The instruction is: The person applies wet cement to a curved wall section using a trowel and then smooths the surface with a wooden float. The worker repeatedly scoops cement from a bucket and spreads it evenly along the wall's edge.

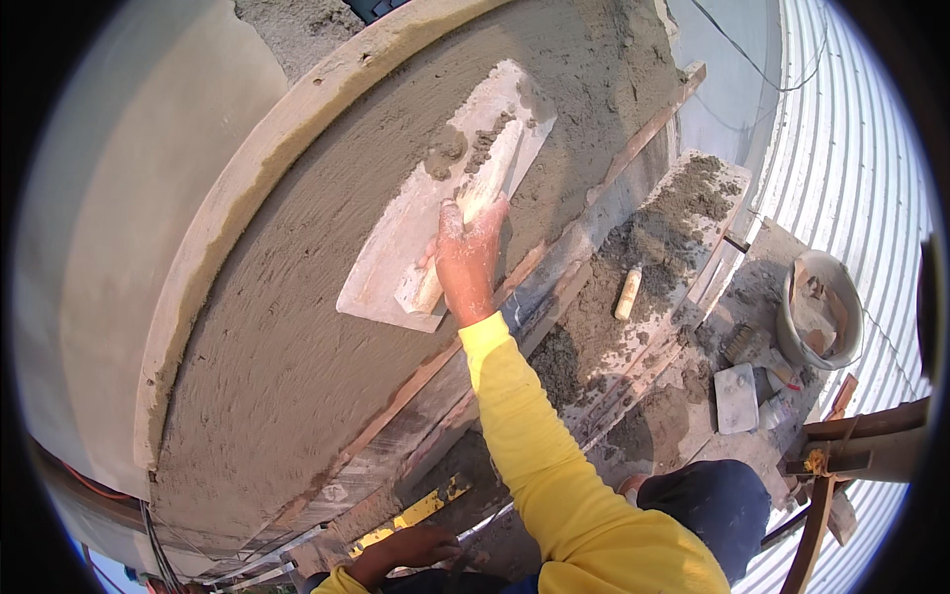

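Observation:
My right hand [471, 259], in a yellow sleeve, is closed round the pale wooden handle of a broad plastering float [386, 262]. The float lies against a curved panel of wet grey mortar [297, 297], its long side slanting up to the right. Lumps of mortar cling to its back around the handle. Low in the picture my left hand [421, 545] rests near my dark-clothed leg, away from the float, its fingers loosely extended with nothing seen in them.
A raised pale rim [247, 158] curves along the panel's left. To the right, a mortar-strewn board [683, 238] bears a tool with a wooden handle [628, 294]. Beyond are a bucket [849, 346], a brush [744, 342], a white block [735, 398] and corrugated metal sheeting [851, 148].

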